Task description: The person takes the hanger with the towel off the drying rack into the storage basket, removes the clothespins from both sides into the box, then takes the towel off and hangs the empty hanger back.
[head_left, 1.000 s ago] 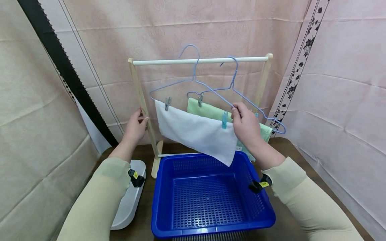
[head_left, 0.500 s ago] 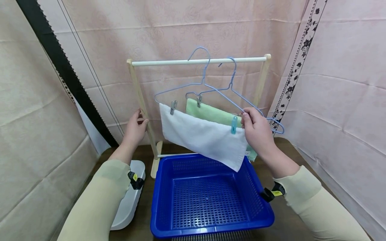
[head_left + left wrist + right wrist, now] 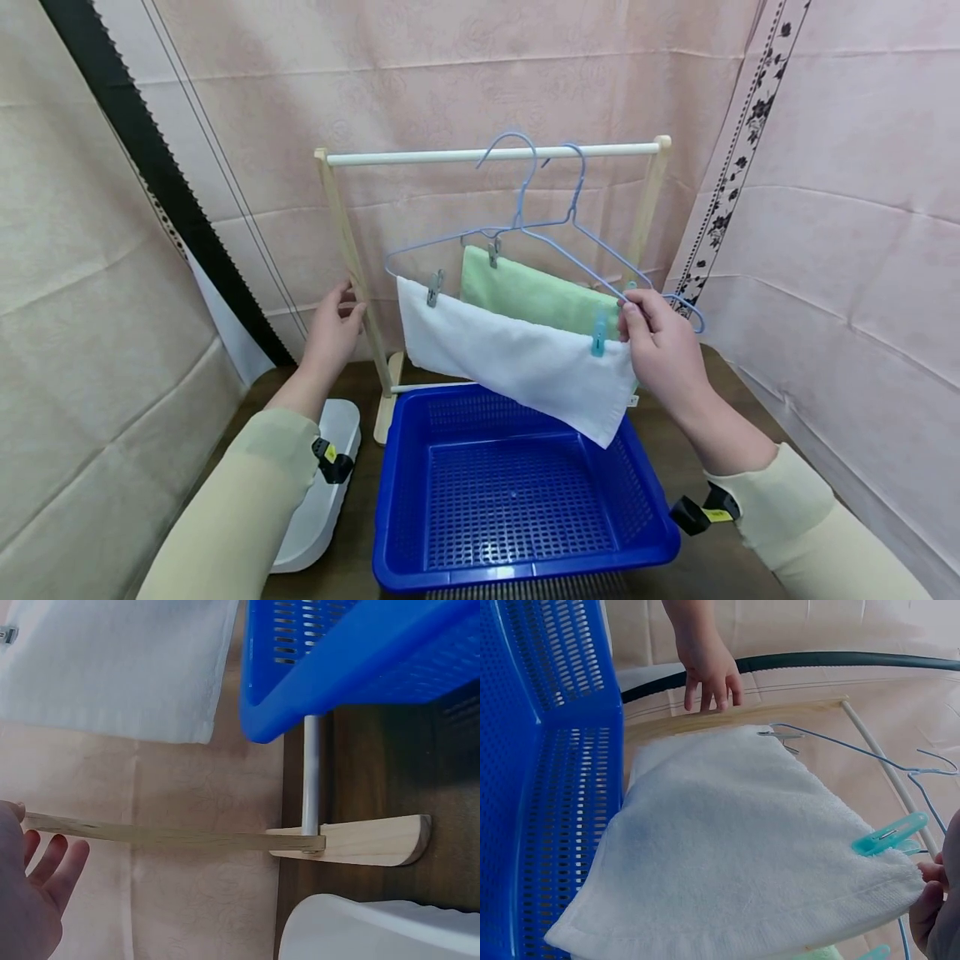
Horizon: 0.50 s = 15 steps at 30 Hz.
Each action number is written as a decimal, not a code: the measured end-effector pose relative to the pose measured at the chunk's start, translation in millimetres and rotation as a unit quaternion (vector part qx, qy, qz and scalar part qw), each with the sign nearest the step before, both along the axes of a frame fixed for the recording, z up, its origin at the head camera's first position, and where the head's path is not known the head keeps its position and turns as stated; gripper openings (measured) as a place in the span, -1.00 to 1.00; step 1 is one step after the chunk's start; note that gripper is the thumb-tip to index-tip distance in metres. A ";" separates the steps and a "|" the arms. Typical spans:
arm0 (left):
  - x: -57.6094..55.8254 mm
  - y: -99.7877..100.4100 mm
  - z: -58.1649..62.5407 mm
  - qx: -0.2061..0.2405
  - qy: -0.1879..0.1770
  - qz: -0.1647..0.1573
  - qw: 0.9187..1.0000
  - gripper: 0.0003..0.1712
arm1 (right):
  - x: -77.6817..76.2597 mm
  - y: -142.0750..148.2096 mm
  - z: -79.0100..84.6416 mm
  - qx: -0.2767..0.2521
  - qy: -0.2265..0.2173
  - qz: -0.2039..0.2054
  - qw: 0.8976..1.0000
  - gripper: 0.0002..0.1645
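My right hand [image 3: 667, 346] grips the lower right end of a blue wire hanger [image 3: 564, 248]. A white towel [image 3: 517, 358] hangs from that hanger by a grey clothespin [image 3: 435, 287] and a teal clothespin [image 3: 598, 333]. The hanger's hook arches over the top bar [image 3: 405, 157] of a small wooden drying rack. On the left, my left hand [image 3: 333, 329] holds the rack's left post [image 3: 347, 233] between thumb and index finger; its other fingers stay loose in the left wrist view. Behind the white towel, a green towel [image 3: 517, 292] hangs on a second blue hanger [image 3: 600, 242].
A blue perforated basket [image 3: 517, 579] stands in front of the rack, beneath the white towel's lower corner. Left of it lies a white lidded box [image 3: 311, 517] on the dark wooden table [image 3: 720, 517]. Cloth curtains [image 3: 247, 108] surround the table.
The right hand has moved right and down with the hanger and white towel. The hanger's hook has slid right and dropped closer to the bar. My left hand has hardly moved.
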<state>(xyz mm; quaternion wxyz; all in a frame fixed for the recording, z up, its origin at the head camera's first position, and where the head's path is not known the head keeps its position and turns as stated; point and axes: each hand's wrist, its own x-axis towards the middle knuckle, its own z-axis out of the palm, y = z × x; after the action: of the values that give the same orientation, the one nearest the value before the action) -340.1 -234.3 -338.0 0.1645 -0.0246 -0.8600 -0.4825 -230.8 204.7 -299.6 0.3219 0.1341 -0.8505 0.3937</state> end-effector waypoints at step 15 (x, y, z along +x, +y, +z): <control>49.4 1.8 -11.0 -0.044 0.048 -0.004 0.998 -0.49 | 17.4 10.6 -10.6 -0.016 0.029 0.018 0.999 -0.72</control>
<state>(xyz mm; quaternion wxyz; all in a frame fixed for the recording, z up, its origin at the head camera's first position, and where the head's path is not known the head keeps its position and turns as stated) -290.7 -232.6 -349.0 0.2027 -0.0587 -0.8711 -0.4435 -213.4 215.3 -310.2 0.3414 0.1559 -0.8317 0.4092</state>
